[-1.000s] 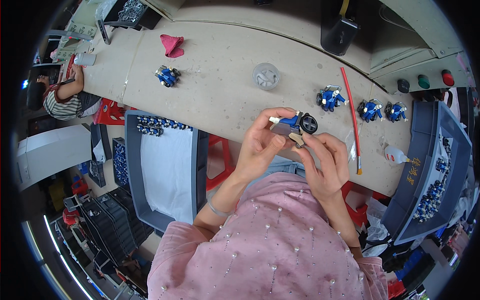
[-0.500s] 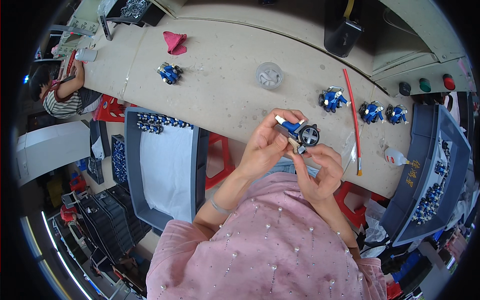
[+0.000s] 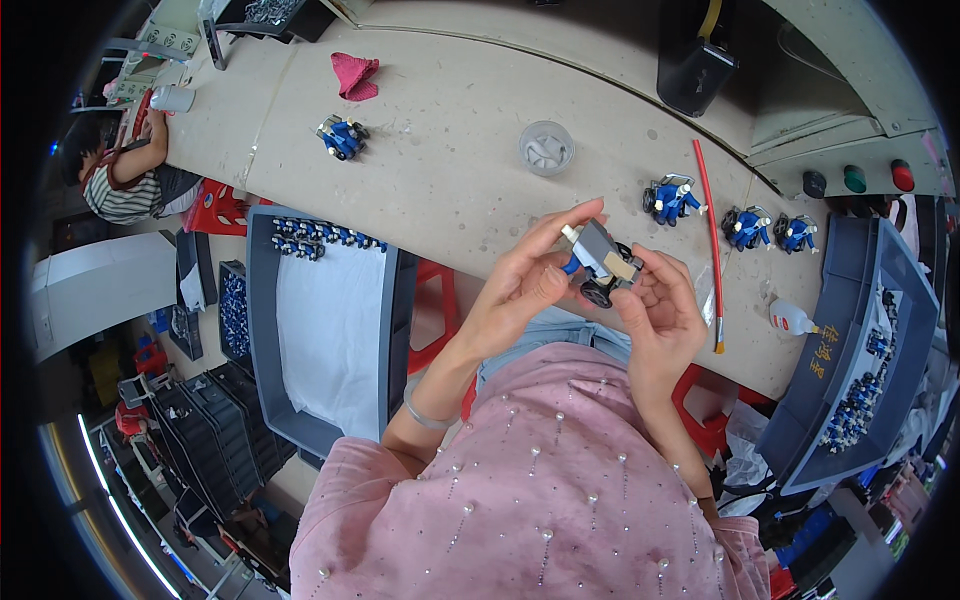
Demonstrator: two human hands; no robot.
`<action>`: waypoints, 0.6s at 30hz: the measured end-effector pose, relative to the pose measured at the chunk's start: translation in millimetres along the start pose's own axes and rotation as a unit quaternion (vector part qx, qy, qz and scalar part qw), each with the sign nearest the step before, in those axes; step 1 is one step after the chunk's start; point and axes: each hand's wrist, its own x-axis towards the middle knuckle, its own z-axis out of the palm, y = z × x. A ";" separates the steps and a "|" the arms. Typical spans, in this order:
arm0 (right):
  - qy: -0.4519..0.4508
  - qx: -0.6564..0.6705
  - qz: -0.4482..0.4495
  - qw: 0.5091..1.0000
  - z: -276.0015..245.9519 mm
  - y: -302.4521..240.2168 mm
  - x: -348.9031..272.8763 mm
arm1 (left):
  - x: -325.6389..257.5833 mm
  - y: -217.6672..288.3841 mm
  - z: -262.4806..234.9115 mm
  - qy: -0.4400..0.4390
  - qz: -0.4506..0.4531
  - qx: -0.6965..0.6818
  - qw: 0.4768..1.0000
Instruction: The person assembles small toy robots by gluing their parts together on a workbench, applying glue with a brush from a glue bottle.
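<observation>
Over the table's near edge I hold a small toy wheelchair figure (image 3: 609, 256) between both hands. It is turned so that a grey back panel, a beige block and black wheels show; a bit of blue and white figure sticks out on its left. My left hand (image 3: 522, 290) grips the left end, thumb below and fingers behind. My right hand (image 3: 664, 312) holds the wheel end between thumb and fingers. Similar blue-suited wheelchair figures stand on the table: one (image 3: 342, 138) at the far left, one (image 3: 672, 200) beside the red-handled brush (image 3: 708, 240), and two (image 3: 747, 228) right of it.
A clear cup (image 3: 546, 148) with pale contents and a pink cloth (image 3: 355, 77) lie on the table. Grey bins stand left (image 3: 400, 340) and right (image 3: 830, 300), holding more figures. A white bottle (image 3: 790, 317) lies near the right bin. A co-worker (image 3: 130, 170) sits at far left.
The toy has been turned over between my hands, from its blue side and wheel to its grey back. My right hand has moved up and slightly right along it.
</observation>
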 end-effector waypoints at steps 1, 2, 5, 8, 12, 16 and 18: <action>0.000 0.063 0.085 0.994 -0.4 -1.5 0.6 | -0.7 0.5 -4.5 -0.024 -0.027 -0.009 0.999; 0.000 0.063 0.086 0.994 -0.9 -2.2 0.7 | -1.5 0.8 -6.6 -0.048 -0.054 -0.018 0.997; -0.010 0.057 0.128 0.990 -3.5 -1.1 0.3 | -1.0 2.7 0.6 -0.015 -0.032 0.075 0.997; -0.035 -0.023 0.041 0.998 -7.5 2.4 0.9 | -1.6 -8.0 -1.4 -0.020 -0.031 0.055 0.998; -0.025 -0.021 0.067 0.997 -9.1 -6.4 4.0 | -4.9 -19.6 -5.1 -0.045 -0.126 -0.167 0.977; -0.025 -0.029 0.062 0.997 -9.2 -3.3 3.1 | -2.6 -29.7 -3.5 -0.081 -0.142 -0.371 0.914; -0.026 -0.025 0.063 0.997 -9.5 -1.3 2.1 | -2.3 -32.0 -3.5 -0.069 -0.146 -0.385 0.909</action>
